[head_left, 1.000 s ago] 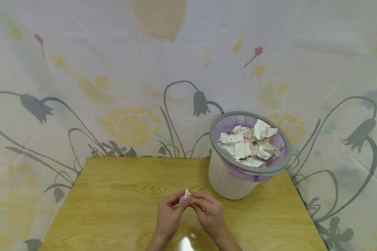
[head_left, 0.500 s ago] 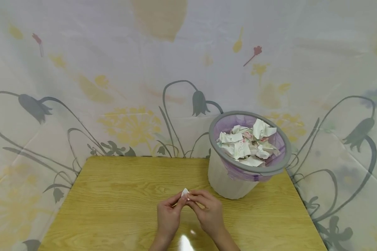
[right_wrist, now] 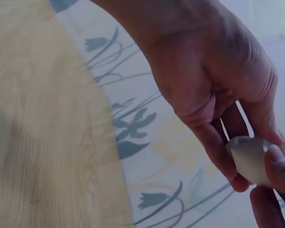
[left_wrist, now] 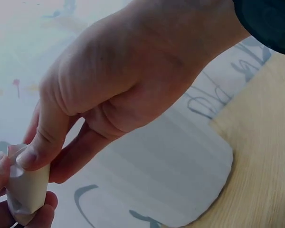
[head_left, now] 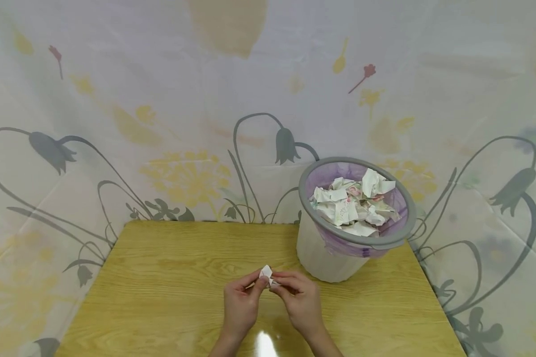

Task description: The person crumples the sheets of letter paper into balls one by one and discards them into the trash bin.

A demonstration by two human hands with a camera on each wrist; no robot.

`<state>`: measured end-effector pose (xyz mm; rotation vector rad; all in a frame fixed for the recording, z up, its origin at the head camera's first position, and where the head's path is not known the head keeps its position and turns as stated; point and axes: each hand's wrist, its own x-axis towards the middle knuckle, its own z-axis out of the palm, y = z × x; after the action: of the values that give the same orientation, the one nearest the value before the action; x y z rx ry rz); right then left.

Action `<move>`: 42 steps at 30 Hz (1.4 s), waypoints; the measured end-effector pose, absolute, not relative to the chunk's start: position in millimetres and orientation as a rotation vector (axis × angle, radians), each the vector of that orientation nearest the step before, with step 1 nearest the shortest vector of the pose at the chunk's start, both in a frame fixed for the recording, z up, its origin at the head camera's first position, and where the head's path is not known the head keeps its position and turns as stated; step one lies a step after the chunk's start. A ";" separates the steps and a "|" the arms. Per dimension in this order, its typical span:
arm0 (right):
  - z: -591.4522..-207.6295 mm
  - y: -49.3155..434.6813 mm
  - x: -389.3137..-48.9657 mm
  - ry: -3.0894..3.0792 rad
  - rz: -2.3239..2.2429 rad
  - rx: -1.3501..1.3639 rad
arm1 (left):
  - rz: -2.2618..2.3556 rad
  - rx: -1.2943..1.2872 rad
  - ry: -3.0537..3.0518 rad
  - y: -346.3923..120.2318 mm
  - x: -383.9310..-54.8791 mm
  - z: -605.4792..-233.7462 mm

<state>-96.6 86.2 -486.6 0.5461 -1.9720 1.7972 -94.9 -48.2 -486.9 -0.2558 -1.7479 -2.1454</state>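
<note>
A small folded piece of white paper [head_left: 266,271] is held above the table between both hands. My left hand [head_left: 241,305] pinches it with thumb and fingertips from the left. From the right, the fingertips of my right hand [head_left: 302,302] grip the same piece. Up close in the left wrist view, the paper [left_wrist: 32,190] looks like a compact, creased packet with thumbs and fingers of both hands on it. In the right wrist view the paper [right_wrist: 251,159] shows a smooth, rounded face; fingers cover its far end.
Right of the hands stands a white bin [head_left: 326,258] with a grey rim [head_left: 406,233] and a purple liner, full of crumpled papers [head_left: 348,210]. The wooden table [head_left: 161,277] meets a flower-printed cloth [head_left: 183,99] at its back and sides.
Both hands stay almost in place. Their fingers have shifted on the white paper, which has turned a little and now shows a broader, blockier end above the left thumb.
</note>
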 end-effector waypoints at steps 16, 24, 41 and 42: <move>-494.7 88.7 -97.5 -1.907 1.910 0.527 | -2.119 -0.248 -1.740 -44.8 -100.1 -495.4; -494.1 100.4 -97.9 -1.877 1.966 0.586 | -2.048 -0.229 -1.751 -51.2 -102.6 -493.1; -495.7 161.3 -104.6 -1.784 2.023 0.184 | -2.075 -0.176 -1.731 -64.4 -105.2 -494.5; -495.7 165.9 -105.4 -1.771 2.018 0.156 | -2.078 -0.177 -1.730 -64.8 -105.2 -494.3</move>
<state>-105.4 165.9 -495.7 0.1559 -1.7710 2.0182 -105.2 -64.8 -494.3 -0.1772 -1.7296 -2.0775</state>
